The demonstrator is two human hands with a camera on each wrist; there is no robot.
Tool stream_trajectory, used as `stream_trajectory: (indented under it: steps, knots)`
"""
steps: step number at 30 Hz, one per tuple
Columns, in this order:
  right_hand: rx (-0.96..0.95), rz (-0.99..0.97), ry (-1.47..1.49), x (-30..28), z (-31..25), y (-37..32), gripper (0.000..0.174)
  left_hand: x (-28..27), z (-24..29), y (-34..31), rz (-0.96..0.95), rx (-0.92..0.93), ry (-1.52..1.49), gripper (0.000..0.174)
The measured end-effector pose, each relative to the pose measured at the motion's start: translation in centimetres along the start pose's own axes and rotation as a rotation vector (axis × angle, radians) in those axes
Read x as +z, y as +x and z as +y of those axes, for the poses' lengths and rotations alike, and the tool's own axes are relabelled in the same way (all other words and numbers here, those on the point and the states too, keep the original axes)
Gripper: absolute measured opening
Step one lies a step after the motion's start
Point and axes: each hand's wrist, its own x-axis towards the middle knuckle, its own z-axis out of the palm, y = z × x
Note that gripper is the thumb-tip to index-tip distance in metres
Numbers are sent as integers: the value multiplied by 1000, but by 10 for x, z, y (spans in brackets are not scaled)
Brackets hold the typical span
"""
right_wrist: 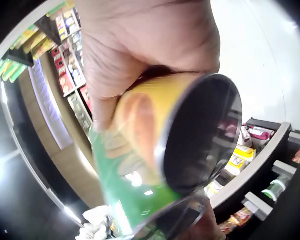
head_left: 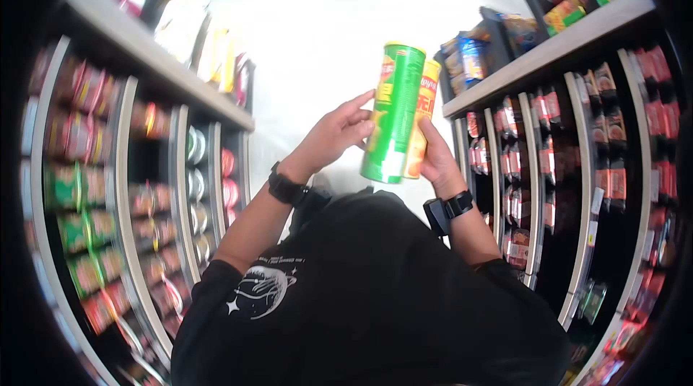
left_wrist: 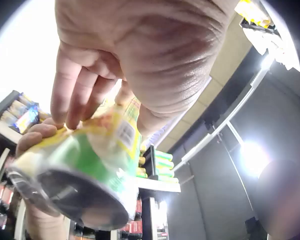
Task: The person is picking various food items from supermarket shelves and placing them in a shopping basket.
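A tall green chip can (head_left: pixel 393 115) and a yellow chip can (head_left: pixel 424 126) are held upright side by side in front of the chest. My left hand (head_left: pixel 338 135) holds the green can (left_wrist: pixel 90 160) from the left, fingertips and thumb on its label. My right hand (head_left: pixel 437 159) grips the yellow can (right_wrist: pixel 150 125) from the right near its base, with the green can (right_wrist: pixel 125 195) pressed against it. In the left wrist view, fingers of the right hand (left_wrist: pixel 35 132) show at the cans' far side. The cans' metal bottoms face both wrist cameras.
I stand in a narrow shop aisle. Snack shelves (head_left: pixel 144 191) with packets and cans run along the left, and more stocked shelves (head_left: pixel 570 169) run along the right. A pale floor (head_left: pixel 325 40) stretches ahead between them.
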Motion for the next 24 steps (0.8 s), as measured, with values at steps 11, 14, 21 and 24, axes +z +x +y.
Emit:
stream_trajectory:
  steps: [11, 14, 21, 24]
  knots:
    - [-4, -207, 432, 40, -57, 97, 73, -48, 6, 203, -252, -172, -384, 71]
    - [12, -317, 230, 4, -94, 138, 71, -62, 5, 260, -297, -249, -393, 60]
    - [-82, -53, 229, -95, -201, 228, 59, -72, 29, 404, -61, -123, 43, 51]
    - [-168, -167, -54, -109, -250, 243, 57, -72, 29, 450, 30, -170, 193, 51]
